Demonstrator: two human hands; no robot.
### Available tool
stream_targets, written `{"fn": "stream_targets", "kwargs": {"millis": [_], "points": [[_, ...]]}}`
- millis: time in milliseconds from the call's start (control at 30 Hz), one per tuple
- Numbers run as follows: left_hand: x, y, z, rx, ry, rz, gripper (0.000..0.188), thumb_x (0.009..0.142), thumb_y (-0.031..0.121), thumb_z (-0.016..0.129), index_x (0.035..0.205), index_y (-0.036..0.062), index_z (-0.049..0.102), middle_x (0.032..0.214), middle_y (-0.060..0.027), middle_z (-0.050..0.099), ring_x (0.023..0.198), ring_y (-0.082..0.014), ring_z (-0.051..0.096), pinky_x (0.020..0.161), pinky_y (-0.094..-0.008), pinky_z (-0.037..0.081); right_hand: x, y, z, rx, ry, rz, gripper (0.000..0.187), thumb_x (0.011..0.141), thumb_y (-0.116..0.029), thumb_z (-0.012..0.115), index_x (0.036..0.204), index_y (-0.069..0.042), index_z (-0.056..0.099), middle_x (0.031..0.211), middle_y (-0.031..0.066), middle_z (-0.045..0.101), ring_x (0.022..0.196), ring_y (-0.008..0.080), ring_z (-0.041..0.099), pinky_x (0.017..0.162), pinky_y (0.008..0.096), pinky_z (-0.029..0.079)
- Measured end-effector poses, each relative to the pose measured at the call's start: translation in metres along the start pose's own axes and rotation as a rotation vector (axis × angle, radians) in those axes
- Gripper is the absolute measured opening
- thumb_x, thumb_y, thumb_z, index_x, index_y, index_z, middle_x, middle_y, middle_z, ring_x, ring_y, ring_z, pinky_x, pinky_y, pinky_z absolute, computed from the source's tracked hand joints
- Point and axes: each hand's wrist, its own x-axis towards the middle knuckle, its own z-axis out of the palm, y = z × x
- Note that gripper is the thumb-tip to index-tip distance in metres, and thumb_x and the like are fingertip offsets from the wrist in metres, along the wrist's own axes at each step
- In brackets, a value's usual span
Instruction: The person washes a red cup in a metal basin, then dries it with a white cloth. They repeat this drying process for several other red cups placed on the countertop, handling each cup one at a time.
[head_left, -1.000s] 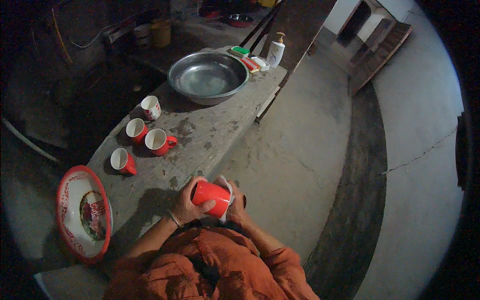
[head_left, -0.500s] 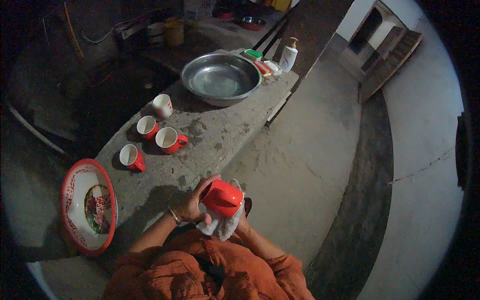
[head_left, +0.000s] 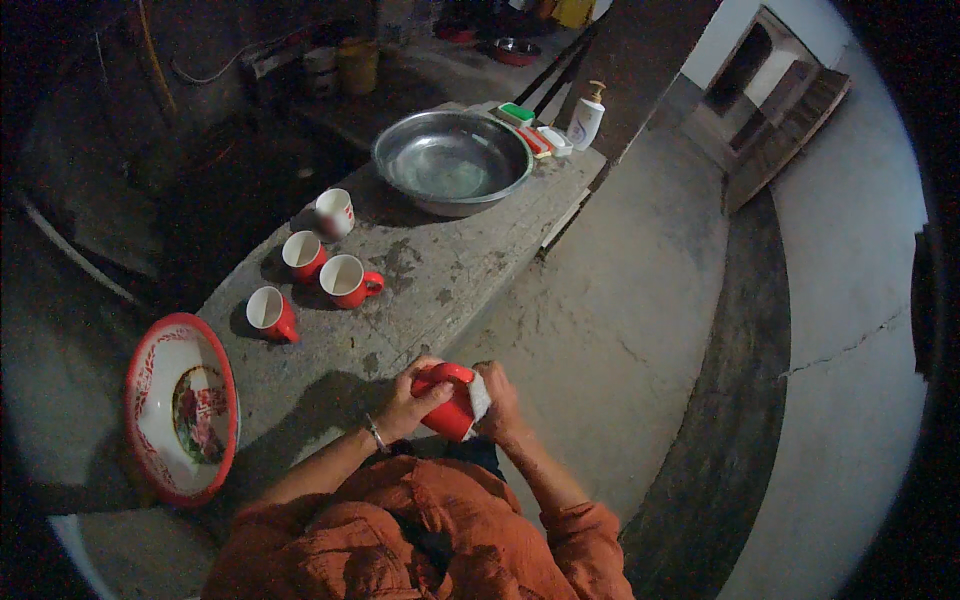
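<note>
Downward fisheye view from the head

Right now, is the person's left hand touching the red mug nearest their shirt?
Touching. The head view shows the left hand gripping the red mug, its thumb lying across the mug's side.

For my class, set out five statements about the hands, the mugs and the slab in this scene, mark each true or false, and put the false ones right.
1. The left hand grips a red mug. True.
2. The right hand lies flat on the concrete slab. False: it holds a white cloth against the red mug.
3. Four other mugs stand on the slab. True.
4. The metal basin is upside down. False: it sits with its open side up.
5. A white pump bottle stands at the far end of the slab. True.
</note>
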Motion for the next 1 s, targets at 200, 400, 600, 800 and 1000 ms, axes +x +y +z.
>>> {"fn": "stream_targets", "kwargs": {"millis": [200, 400, 600, 800, 1000], "points": [[0.003, 0.027, -0.001, 0.497, 0.038, 0.437, 0.048, 0.067, 0.030, 0.071, 0.102, 0.0031, 0.052, 0.098, -0.0135, 0.055, 0.091, -0.0287, 0.052, 0.082, -0.0358, 0.041, -0.018, -0.022, 0.035, 1.465, -0.018, 0.668, 0.029, 0.075, -0.010, 0.066, 0.101, -0.006, 0.053, 0.090, 0.0034, 0.056, 0.086, 0.0138, 0.054, 0.071, 0.0319, 0.046], [-0.003, 0.017, 0.006, 0.062, 0.019, 0.059, 0.034, 0.079, 0.027, 0.063, 0.103, 0.0048, 0.052, 0.097, -0.0078, 0.055, 0.092, -0.0176, 0.051, 0.081, -0.0322, 0.041, -0.022, 0.042, 0.040, 0.509, 0.193, 0.244, 0.041, 0.070, -0.006, 0.063, 0.109, -0.007, 0.052, 0.102, 0.0131, 0.053, 0.084, 0.0282, 0.057, 0.073, 0.0338, 0.047], [-0.002, 0.003, -0.001, -0.212, -0.058, -0.169, 0.051, 0.082, 0.034, 0.059, 0.123, 0.0084, 0.042, 0.118, -0.0096, 0.046, 0.109, -0.0188, 0.043, 0.092, -0.0331, 0.036, -0.013, 0.015, 0.016, 0.368, 0.165, -0.145, 0.051, 0.068, -0.010, 0.066, 0.115, -0.004, 0.048, 0.099, 0.0149, 0.052, 0.084, 0.0316, 0.057, 0.076, 0.0348, 0.045], [-0.003, 0.014, -0.021, 0.215, -0.238, 0.568, 0.092, 0.065, 0.054, 0.069, 0.133, 0.0072, 0.029, 0.130, -0.0164, 0.037, 0.119, -0.0308, 0.038, 0.099, -0.0388, 0.031, -0.021, -0.023, 0.029, 1.334, 0.102, 0.547, 0.057, 0.079, -0.016, 0.064, 0.127, -0.002, 0.036, 0.114, 0.0089, 0.052, 0.102, 0.0176, 0.053, 0.087, 0.0331, 0.044], [0.001, 0.014, -0.014, 0.492, -0.119, 0.630, 0.076, 0.067, 0.055, 0.067, 0.117, 0.0031, 0.042, 0.115, -0.0174, 0.047, 0.107, -0.0331, 0.047, 0.093, -0.0422, 0.036, -0.012, -0.023, 0.023, 1.246, 0.161, 0.678, 0.037, 0.085, -0.018, 0.053, 0.117, -0.002, 0.047, 0.105, 0.0090, 0.056, 0.093, 0.0178, 0.055, 0.077, 0.0301, 0.047]]}}
